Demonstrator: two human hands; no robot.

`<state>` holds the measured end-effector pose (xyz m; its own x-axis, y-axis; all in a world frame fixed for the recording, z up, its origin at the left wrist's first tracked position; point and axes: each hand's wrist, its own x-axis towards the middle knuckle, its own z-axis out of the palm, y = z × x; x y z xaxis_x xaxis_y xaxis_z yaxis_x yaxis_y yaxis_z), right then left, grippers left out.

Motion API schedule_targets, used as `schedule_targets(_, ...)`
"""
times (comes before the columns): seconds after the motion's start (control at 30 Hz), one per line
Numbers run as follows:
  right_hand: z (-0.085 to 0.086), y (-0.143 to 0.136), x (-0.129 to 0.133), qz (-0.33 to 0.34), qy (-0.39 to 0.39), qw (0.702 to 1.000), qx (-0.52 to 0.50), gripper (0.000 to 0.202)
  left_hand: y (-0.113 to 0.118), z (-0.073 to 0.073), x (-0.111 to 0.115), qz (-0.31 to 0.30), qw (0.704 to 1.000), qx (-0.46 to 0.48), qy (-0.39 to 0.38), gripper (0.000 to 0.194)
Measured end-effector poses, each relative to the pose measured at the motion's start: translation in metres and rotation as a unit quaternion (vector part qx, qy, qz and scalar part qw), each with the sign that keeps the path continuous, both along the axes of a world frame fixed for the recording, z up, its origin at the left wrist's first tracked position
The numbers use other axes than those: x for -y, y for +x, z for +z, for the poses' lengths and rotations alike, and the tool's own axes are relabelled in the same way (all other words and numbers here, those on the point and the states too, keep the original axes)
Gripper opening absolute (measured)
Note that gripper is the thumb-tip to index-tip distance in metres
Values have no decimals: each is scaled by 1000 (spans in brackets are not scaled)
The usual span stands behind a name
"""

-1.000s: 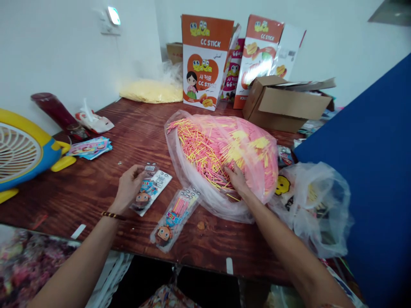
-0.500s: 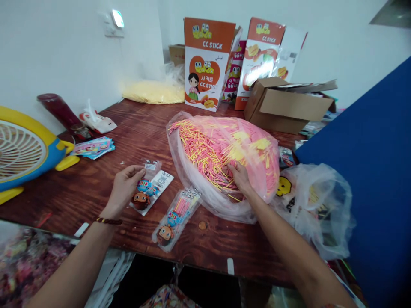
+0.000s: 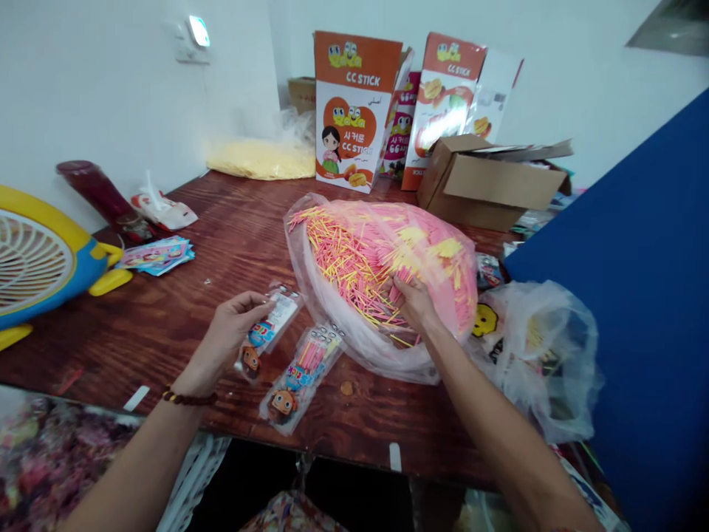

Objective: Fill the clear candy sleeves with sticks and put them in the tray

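Pink and yellow sticks fill a large clear plastic bag lying open on the wooden table. My right hand is in the bag's mouth, its fingers closed around some pink sticks. With its fingers pinched, my left hand holds a small printed packet by its upper part, left of the bag. Several filled packets with a brown cartoon face lie overlapped between my hands, near the table's front.
Behind the bag stand printed cartons and an open brown box. A yellow and blue fan, cards and tissues are at left. A crumpled plastic bag lies at right.
My left hand has moved slightly right with a packet, which now covers or has left the spot where two overlapped. My right hand stays among the sticks, its fingers slightly shifted.
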<state>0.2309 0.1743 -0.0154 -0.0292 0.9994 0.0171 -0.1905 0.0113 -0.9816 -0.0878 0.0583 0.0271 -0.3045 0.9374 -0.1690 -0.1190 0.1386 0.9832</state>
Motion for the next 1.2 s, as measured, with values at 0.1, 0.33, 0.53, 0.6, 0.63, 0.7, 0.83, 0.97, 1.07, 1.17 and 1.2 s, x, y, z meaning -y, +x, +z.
schedule_targets(0.1,17,-19,23,69,-23,996,-55,36,20,1,6,-70,997,-32,16,31)
schedule_targets(0.33,45,-65,74,208,155,944,206,22,50,0,20,-156,983,-89,33,26)
schedule_targets(0.53,45,-77,86,261,244,859,366,20,46,-10,29,-183,974,-126,34,25)
schedule_targets(0.6,44,-77,87,268,242,854,375,17,44,-15,33,-195,969,-145,36,28)
schedule_targets(0.63,44,-77,87,269,235,858,370,17,43,-17,34,-199,967,-152,43,30)
schedule_targets(0.7,45,-77,87,249,210,882,342,19,42,-19,38,-199,963,-167,66,31)
schedule_targets(0.83,51,-81,89,157,131,969,142,14,42,-17,44,-178,952,-214,125,28)
schedule_targets(0.97,63,-96,98,78,85,986,-120,14,44,-18,48,-171,943,-231,165,26)
schedule_targets(1.07,71,-110,106,52,78,971,-218,14,47,-20,49,-174,941,-226,181,26)
schedule_targets(1.17,73,-123,113,30,72,967,-241,14,49,-22,49,-168,943,-216,188,26)
schedule_targets(1.2,72,-125,115,26,69,969,-235,14,50,-22,49,-161,945,-212,189,26)
